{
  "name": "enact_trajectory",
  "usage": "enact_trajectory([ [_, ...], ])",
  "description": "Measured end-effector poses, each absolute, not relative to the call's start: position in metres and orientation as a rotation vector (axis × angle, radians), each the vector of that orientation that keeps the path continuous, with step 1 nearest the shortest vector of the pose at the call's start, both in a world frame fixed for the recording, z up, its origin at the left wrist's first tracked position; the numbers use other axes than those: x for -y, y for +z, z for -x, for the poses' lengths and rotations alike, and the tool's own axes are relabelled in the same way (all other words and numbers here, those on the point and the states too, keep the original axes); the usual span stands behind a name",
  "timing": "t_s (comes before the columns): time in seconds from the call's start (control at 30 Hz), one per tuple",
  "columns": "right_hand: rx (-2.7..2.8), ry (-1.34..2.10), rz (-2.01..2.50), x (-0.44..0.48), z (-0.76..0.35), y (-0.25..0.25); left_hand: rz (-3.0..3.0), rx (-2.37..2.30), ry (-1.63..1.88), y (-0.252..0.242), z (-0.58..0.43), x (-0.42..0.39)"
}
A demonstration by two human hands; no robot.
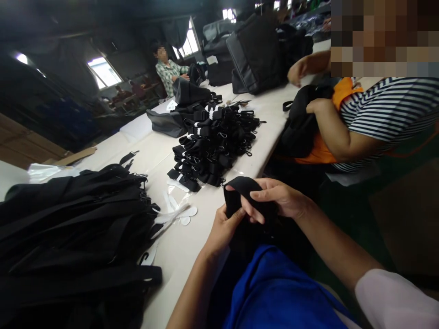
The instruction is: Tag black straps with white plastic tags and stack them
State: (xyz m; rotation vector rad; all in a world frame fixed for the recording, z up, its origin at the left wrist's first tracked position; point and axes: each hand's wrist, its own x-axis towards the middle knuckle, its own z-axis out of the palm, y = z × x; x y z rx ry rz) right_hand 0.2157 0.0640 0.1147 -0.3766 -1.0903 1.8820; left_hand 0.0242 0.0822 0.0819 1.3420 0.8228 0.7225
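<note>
A wide black strap [244,186] is looped between my two hands, just off the table's near edge. My left hand [224,225] grips its left side, thumb pressed on the fabric. On the other side my right hand [274,196] has its thumb over the strap and its fingers inside the loop. Beyond them lies a heap of bundled black straps [212,146] with metal hooks, several wrapped with white bands. To the left spreads a large pile of loose black straps [75,224], hooks towards me.
White paper strips [178,210] lie on the white table [185,256] between the piles. Black bags [257,55] stand at the far end. A co-worker in a striped shirt [387,109] handles a black bag [302,119] at right; another person [168,73] is farther back.
</note>
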Motion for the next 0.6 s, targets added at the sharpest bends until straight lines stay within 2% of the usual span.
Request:
enact_trajectory([
  [0.17, 0.808, 1.863, 0.456, -0.074, -0.201, 0.099, -1.472, -1.046, 0.845, 0.065, -0.011, -0.082],
  [0.4, 0.437, 1.946, 0.279, -0.071, -0.155, 0.085, -1.538, -1.363, 1.465, 0.062, -0.012, -0.099],
  [0.47, 0.482, 1.947, 0.256, -0.068, -0.140, 0.084, -1.431, -1.378, 1.420, 0.071, -0.013, -0.101],
  [0.6, 0.546, 1.774, 0.324, -0.067, -0.126, 0.085, -1.190, -1.216, 1.115, 0.083, -0.014, -0.098],
])
